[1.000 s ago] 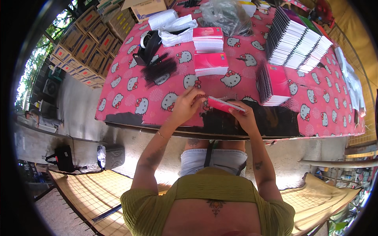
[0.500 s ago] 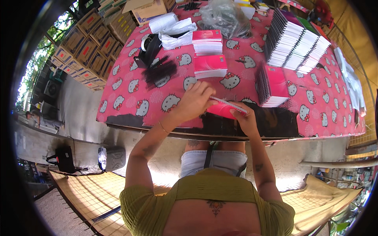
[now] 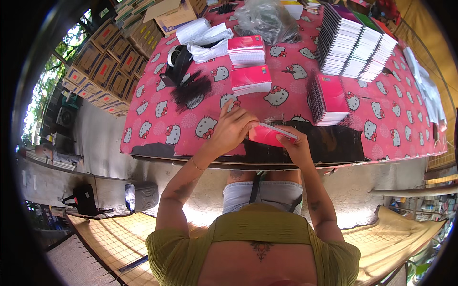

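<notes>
A small pink-covered notebook (image 3: 266, 135) is held tilted above the near edge of the table, its pale page edge along the upper side. My right hand (image 3: 296, 145) grips its right end, thumb on the cover. At the left end my left hand (image 3: 234, 128) is closed, thumb and fingers pinching the corner, index finger raised. Whether a thin coil is also in those fingers cannot be seen. Beyond my left hand lies a loose heap of black binding coils (image 3: 192, 91). Two stacks of pink booklets, a nearer stack (image 3: 251, 78) and a farther stack (image 3: 246, 47), stand past the notebook.
A spiral-bound pink notebook stack (image 3: 330, 97) stands right of my hands, with taller notebook stacks (image 3: 350, 45) behind. A black tape dispenser (image 3: 177, 66), white plastic bags (image 3: 210, 46) and a clear plastic bag (image 3: 267, 21) lie farther back. Cartons (image 3: 102, 66) are piled left of the table.
My left index finger has lifted and the left hand has shifted slightly along the notebook's end. The notebook's cover now faces me more. The whole view has shifted slightly.
</notes>
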Motion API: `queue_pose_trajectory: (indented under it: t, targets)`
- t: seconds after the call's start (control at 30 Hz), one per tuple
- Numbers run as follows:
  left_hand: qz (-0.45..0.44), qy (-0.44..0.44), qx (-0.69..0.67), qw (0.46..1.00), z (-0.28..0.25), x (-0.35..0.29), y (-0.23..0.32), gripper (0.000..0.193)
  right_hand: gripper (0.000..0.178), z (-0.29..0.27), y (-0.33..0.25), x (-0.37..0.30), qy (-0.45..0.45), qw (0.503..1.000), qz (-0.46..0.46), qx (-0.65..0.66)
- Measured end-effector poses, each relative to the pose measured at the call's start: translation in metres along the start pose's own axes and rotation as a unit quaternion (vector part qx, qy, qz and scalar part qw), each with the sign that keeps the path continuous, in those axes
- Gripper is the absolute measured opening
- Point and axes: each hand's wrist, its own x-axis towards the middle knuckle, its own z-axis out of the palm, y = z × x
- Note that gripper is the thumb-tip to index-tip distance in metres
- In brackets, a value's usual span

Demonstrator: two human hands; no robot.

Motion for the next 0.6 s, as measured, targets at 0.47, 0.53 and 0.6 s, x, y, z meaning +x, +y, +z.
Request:
queue_pose_trajectory:
  t: [0.47,0.53,0.6]
  targets:
    - [0.034,-0.059,-0.073,0.995,-0.017,0.012,-0.004,0.017,0.025,-0.004,-0.017,-0.001,-0.009,0.996,-0.063,-0.058]
    - [0.033,-0.065,-0.072,0.995,-0.017,0.013,-0.004,0.017,0.026,-0.006,-0.02,-0.003,-0.021,0.998,-0.027,-0.047]
    - [0.04,-0.059,-0.056,0.996,-0.018,0.014,-0.003,0.017,0.026,-0.006,-0.022,-0.004,-0.025,0.999,-0.003,-0.028]
